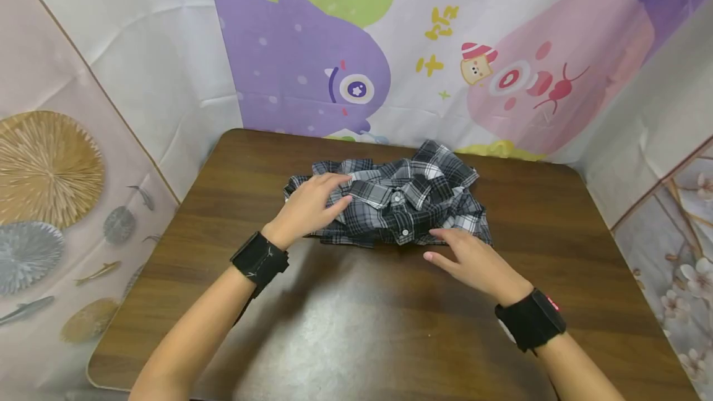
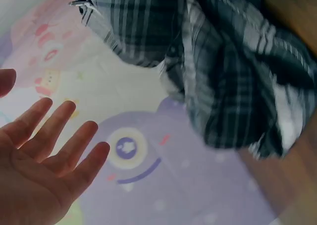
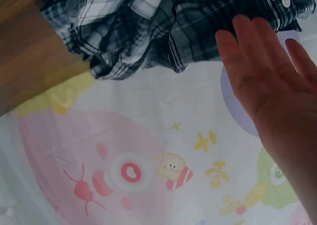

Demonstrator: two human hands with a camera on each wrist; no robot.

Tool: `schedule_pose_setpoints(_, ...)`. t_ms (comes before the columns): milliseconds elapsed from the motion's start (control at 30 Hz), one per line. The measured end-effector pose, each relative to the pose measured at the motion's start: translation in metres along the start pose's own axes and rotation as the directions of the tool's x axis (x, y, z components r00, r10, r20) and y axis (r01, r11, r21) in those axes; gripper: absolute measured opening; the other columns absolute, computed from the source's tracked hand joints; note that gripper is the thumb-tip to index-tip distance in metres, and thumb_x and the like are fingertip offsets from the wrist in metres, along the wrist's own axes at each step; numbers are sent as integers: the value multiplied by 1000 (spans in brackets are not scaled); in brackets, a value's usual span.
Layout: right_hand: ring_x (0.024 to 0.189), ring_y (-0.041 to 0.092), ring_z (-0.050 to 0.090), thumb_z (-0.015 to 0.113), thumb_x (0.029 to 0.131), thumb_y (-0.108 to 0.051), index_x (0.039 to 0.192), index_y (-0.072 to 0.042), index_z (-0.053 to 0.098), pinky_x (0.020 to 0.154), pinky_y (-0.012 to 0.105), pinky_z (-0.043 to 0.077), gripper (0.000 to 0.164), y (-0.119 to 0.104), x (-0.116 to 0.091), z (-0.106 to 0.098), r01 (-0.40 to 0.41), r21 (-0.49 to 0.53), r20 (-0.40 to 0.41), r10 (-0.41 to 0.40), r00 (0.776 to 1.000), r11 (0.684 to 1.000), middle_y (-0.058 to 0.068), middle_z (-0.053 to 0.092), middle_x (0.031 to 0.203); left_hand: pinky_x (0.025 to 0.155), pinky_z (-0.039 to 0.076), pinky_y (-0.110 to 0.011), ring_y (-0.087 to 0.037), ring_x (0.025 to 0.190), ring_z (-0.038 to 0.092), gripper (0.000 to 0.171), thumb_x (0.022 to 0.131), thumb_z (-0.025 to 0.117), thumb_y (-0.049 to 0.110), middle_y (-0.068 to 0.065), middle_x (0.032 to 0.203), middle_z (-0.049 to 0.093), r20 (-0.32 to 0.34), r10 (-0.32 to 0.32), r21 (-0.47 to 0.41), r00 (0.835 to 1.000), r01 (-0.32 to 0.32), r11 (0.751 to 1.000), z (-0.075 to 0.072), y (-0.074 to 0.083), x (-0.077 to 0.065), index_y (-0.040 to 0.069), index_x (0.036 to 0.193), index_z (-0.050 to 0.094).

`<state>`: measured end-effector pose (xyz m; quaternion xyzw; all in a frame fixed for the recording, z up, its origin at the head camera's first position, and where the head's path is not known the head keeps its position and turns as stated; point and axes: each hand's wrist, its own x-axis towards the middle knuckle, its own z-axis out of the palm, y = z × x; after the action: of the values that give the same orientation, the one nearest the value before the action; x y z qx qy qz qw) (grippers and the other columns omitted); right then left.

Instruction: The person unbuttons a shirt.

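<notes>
A crumpled black, grey and white plaid shirt (image 1: 370,212) lies bunched near the back of the table, its collar and white buttons facing up. My left hand (image 1: 309,208) is over the shirt's left end, fingers extended and thumb apart. In the left wrist view that hand (image 2: 49,165) shows spread fingers with nothing in them, beside the shirt (image 2: 228,86). At the shirt's front right edge is my right hand (image 1: 473,262), its fingers reaching toward the cloth. The right wrist view has this hand (image 3: 277,81) with straight fingers overlapping the shirt (image 3: 133,27).
The brown wooden table (image 1: 356,339) has rounded corners. Behind it hangs a cartoon-printed curtain (image 1: 301,67), close to the table's back edge. Patterned cloths hang at the left (image 1: 128,159) and right (image 1: 668,228). Both wrists wear black bands (image 1: 260,260).
</notes>
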<state>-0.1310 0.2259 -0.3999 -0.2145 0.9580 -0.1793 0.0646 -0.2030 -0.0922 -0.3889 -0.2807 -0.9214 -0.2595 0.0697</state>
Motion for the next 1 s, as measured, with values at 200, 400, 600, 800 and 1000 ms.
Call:
schedule_pose_setpoints(200,115,28,56,51,91,-50,124,-6,57,94,47,44,56,-1,-2,9,-18,5,16,18,1000,1000,11,61,122,101,39,-44,-29,122,49,45,94,54,30,-11,131,53,32,-113,-224,993,117,967,17,-11,13,6,132,49)
schedule_pose_setpoints(400,106,24,61,52,92,-48,117,-7,61,88,44,48,49,-1,-4,16,-9,15,19,9,1000,1000,9,65,113,96,43,-41,-32,114,53,42,93,56,23,-15,125,55,42,-192,-349,981,194,917,32,-19,26,1,128,50)
schedule_pose_setpoints(600,87,16,63,51,92,-48,115,-7,62,76,38,50,48,1,-5,21,-12,31,30,11,999,999,6,68,102,95,44,-39,-31,109,55,39,91,58,18,-18,121,56,45,-249,-364,967,249,898,46,-25,39,1,125,50)
schedule_pose_setpoints(800,82,15,62,52,92,-46,113,-7,62,72,35,49,46,2,-6,25,-7,44,42,5,999,999,6,67,99,93,45,-42,-33,111,54,46,89,57,16,-21,125,53,138,-292,-370,946,323,871,57,-29,49,1,130,44)
schedule_pose_setpoints(1000,81,15,63,54,92,-43,111,-7,64,70,34,49,41,1,-7,27,4,53,32,-6,999,999,2,67,95,98,41,-44,-35,119,49,57,87,58,17,-23,128,51,241,-348,-313,906,412,856,65,-28,56,2,137,34)
